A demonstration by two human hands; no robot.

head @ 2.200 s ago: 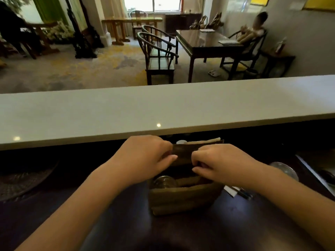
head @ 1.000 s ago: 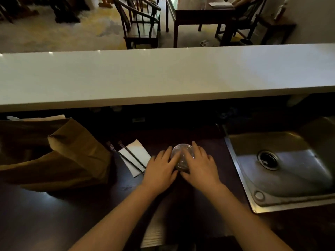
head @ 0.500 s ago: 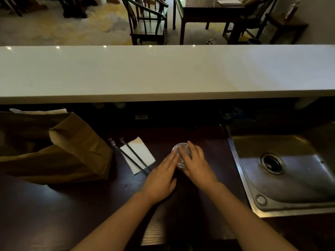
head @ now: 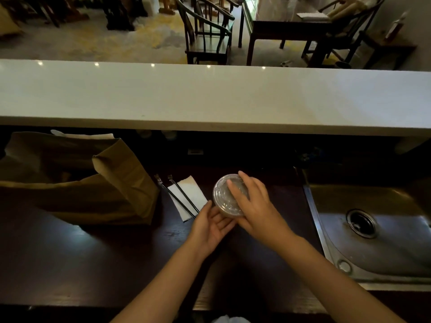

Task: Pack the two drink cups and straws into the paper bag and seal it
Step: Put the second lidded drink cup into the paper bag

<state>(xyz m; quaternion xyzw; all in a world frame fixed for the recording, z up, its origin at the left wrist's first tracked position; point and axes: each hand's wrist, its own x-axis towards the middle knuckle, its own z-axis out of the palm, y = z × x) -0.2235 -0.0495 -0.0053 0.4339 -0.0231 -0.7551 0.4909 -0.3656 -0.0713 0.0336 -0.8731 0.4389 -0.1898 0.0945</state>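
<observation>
A drink cup (head: 222, 194) with a clear plastic lid is at the middle of the dark counter, tilted toward me. My right hand (head: 254, 206) lies over its lid and right side, gripping it. My left hand (head: 213, 226) is palm up, cupped under the cup's lower left side. Two black wrapped straws (head: 179, 198) lie side by side on a white napkin (head: 193, 190) just left of the cup. The brown paper bag (head: 77, 178) stands at the left with its mouth open; what is inside is too dark to tell.
A steel sink (head: 373, 227) is sunk into the counter at the right. A raised white bar top (head: 210, 96) runs across the far side, overhanging the dark work counter (head: 93, 264). Chairs and tables stand in the room beyond.
The cup has come up off the counter and tipped toward me. My left hand turned palm up beneath it, and my right hand shifted over the lid.
</observation>
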